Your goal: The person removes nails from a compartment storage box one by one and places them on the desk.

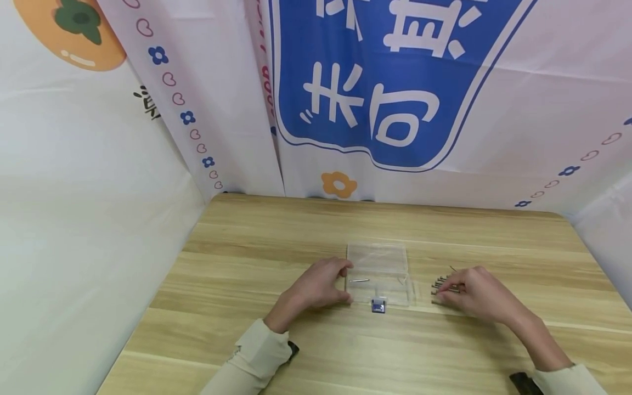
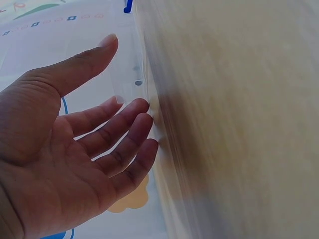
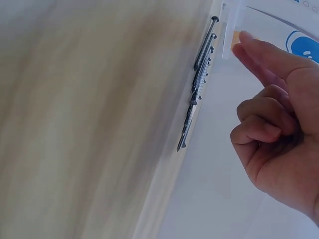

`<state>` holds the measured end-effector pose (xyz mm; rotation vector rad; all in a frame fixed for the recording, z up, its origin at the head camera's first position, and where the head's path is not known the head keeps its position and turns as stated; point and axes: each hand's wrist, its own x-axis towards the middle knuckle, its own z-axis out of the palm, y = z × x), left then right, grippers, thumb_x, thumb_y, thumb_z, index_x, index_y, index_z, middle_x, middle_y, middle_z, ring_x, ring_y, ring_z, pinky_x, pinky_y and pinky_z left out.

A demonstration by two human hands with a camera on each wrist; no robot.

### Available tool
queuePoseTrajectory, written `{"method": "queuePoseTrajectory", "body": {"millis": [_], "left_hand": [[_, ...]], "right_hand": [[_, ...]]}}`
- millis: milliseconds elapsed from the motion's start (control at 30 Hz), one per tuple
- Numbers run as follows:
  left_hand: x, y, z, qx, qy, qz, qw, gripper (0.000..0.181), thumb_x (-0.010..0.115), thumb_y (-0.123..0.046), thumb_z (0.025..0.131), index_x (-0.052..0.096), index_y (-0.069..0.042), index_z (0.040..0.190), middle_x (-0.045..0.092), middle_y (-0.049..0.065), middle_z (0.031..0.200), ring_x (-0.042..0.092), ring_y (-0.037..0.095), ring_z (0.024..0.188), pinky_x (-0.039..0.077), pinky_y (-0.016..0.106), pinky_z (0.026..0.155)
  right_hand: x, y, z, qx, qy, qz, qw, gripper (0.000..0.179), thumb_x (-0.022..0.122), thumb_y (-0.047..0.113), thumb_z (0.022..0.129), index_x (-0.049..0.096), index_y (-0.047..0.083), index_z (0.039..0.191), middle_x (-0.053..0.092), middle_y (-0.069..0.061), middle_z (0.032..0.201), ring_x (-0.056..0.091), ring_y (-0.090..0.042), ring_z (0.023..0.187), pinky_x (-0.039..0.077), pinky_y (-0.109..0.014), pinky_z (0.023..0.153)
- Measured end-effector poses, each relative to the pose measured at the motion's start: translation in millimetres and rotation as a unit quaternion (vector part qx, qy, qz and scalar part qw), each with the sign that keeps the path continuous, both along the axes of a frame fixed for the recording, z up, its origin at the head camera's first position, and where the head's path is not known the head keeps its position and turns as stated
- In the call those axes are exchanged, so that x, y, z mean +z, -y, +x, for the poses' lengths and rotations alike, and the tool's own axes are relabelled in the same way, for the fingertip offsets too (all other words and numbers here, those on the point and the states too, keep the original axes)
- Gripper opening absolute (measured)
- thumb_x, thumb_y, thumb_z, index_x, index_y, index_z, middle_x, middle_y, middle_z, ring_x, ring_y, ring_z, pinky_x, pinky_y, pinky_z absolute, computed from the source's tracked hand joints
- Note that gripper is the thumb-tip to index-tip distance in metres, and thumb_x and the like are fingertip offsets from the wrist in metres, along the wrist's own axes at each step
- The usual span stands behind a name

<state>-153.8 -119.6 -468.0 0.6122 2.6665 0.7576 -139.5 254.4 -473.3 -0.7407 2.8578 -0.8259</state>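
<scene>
A clear plastic box lies on the table with its lid folded back. One nail lies inside the compartment on the near side. My left hand is at the box's left side, thumb and fingers spread along its edge. In the left wrist view its fingers are loosely bent and the thumb stands apart. A row of several nails lies to the right of the box. Over them is my right hand, thumb and index fingertips together, the other fingers curled; no nail shows between the tips.
A small blue and silver label or tab is at the box's near edge. The wooden table ends at a printed white cloth hanging behind it, with more cloth at both sides.
</scene>
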Motion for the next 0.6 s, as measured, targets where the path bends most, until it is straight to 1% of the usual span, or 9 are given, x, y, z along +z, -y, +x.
{"method": "queuePoseTrajectory", "body": {"millis": [100,167,233,267,333,400,467,533,600], "left_hand": [[1.1,-0.3,0.3,-0.001,-0.001,0.001,1.0,0.067,0.093,-0.027,0.086,0.064,-0.006,0.142,0.068,0.001,0.116,0.057,0.014,0.099,0.052,0.033,0.094],[1.1,-0.4,0.5,0.001,-0.002,0.002,1.0,0.067,0.093,-0.027,0.086,0.064,-0.006,0.142,0.068,0.001,0.115,0.057,0.014,0.099,0.052,0.033,0.094],[1.0,-0.6,0.7,0.001,-0.002,0.003,1.0,0.065,0.093,-0.027,0.085,0.065,-0.006,0.14,0.068,0.001,0.114,0.057,0.013,0.097,0.052,0.032,0.093],[0.9,-0.5,0.7,0.001,-0.002,0.004,1.0,0.064,0.094,-0.027,0.085,0.065,-0.007,0.139,0.068,0.002,0.114,0.057,0.013,0.097,0.051,0.032,0.092],[0.7,-0.5,0.8,0.001,-0.004,0.004,1.0,0.062,0.094,-0.027,0.085,0.066,-0.007,0.137,0.067,0.002,0.112,0.056,0.013,0.095,0.05,0.031,0.089],[1.1,-0.4,1.0,0.0,-0.005,0.005,1.0,0.06,0.094,-0.026,0.085,0.066,-0.008,0.134,0.067,0.002,0.111,0.055,0.013,0.093,0.049,0.03,0.087],[1.3,-0.4,1.0,-0.002,-0.007,0.006,1.0,0.058,0.094,-0.026,0.084,0.066,-0.008,0.132,0.066,0.002,0.11,0.054,0.013,0.092,0.049,0.03,0.086],[1.6,-0.4,1.3,-0.003,-0.007,0.005,1.0,0.058,0.094,-0.025,0.084,0.066,-0.008,0.132,0.066,0.002,0.11,0.054,0.013,0.092,0.048,0.03,0.086],[1.8,-0.3,1.4,-0.004,-0.008,0.004,1.0,0.059,0.094,-0.025,0.084,0.066,-0.008,0.133,0.066,0.002,0.11,0.054,0.013,0.092,0.049,0.03,0.086]], "right_hand": [[0.5,1.2,-1.7,-0.01,0.008,-0.028,0.9995,0.001,0.086,0.022,0.093,0.085,0.022,0.093,0.081,0.007,0.092,0.044,0.006,0.058,0.043,-0.02,0.054],[0.7,2.0,-2.6,-0.016,0.017,-0.043,0.9988,0.003,0.085,0.024,0.093,0.086,0.021,0.094,0.078,0.009,0.082,0.041,0.007,0.055,0.041,-0.02,0.052],[0.9,2.5,-3.3,-0.025,0.031,-0.065,0.9971,0.004,0.085,0.022,0.093,0.086,0.019,0.095,0.068,0.011,0.068,0.028,0.005,0.049,0.034,-0.02,0.047],[0.5,2.7,-3.9,-0.028,0.035,-0.076,0.9961,0.003,0.085,0.021,0.093,0.086,0.019,0.095,0.068,0.011,0.066,0.025,0.005,0.048,0.032,-0.02,0.045],[0.3,3.1,-4.9,-0.034,0.047,-0.101,0.9932,0.004,0.085,0.018,0.092,0.087,0.017,0.095,0.072,0.007,0.067,0.025,0.005,0.048,0.032,-0.02,0.044],[0.6,3.2,-6.1,-0.04,0.059,-0.122,0.99,0.005,0.085,0.016,0.092,0.087,0.014,0.097,0.079,0.001,0.078,0.029,0.004,0.049,0.035,-0.022,0.044],[1.3,3.2,-6.8,-0.045,0.075,-0.137,0.9867,0.008,0.084,0.015,0.093,0.087,0.012,0.099,0.084,-0.004,0.095,0.047,0.006,0.053,0.047,-0.021,0.049],[2.5,4.3,-7.7,-0.053,0.091,-0.146,0.9837,0.01,0.084,0.016,0.094,0.087,0.011,0.101,0.084,-0.007,0.1,0.063,0.003,0.062,0.054,-0.022,0.056],[3.6,7.2,-9.2,-0.065,0.104,-0.15,0.9811,0.011,0.083,0.02,0.094,0.087,0.013,0.102,0.084,-0.007,0.102,0.065,0.002,0.065,0.055,-0.022,0.058]]}}
